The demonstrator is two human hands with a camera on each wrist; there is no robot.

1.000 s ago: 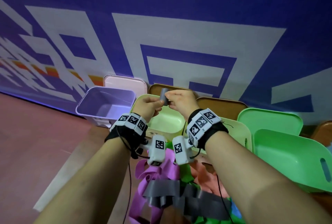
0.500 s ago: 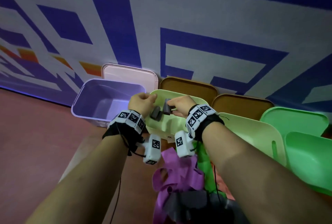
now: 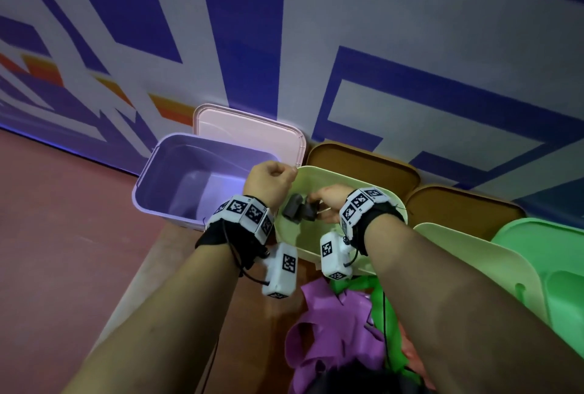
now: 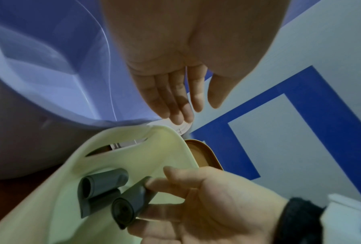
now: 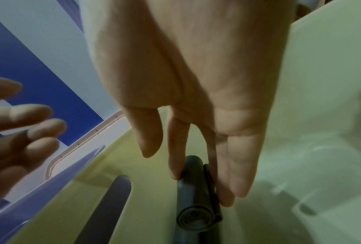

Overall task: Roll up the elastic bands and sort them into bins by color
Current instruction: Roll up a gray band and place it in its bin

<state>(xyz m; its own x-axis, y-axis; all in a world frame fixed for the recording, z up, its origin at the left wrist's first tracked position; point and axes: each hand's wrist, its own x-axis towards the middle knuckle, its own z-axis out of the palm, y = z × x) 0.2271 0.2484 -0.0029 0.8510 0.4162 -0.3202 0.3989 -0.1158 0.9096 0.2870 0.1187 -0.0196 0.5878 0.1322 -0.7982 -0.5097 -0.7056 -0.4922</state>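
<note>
Your right hand was down inside the pale yellow bin, and its fingers pinched a rolled grey band along its length. The left wrist view showed that roll end-on, tightly wound, held between your fingertips with the thumb lying above it. A second grey roll sat just beside it in the same bin, looser, with a flat tail trailing out; whether the two rolls touched could not be told. From the head view both rolls appeared as dark shapes close to the bin's left wall.

Your left hand hung above the rim where the yellow bin met the purple bin. It held nothing, and its fingers were extended and relaxed, close together.

A pink lid leaned on the wall behind the purple bin, and two brown lids stood behind the yellow one. To the right sat a cream lid and a green bin. Nearer to you lay a heap of unrolled bands, purple and green among them.
</note>
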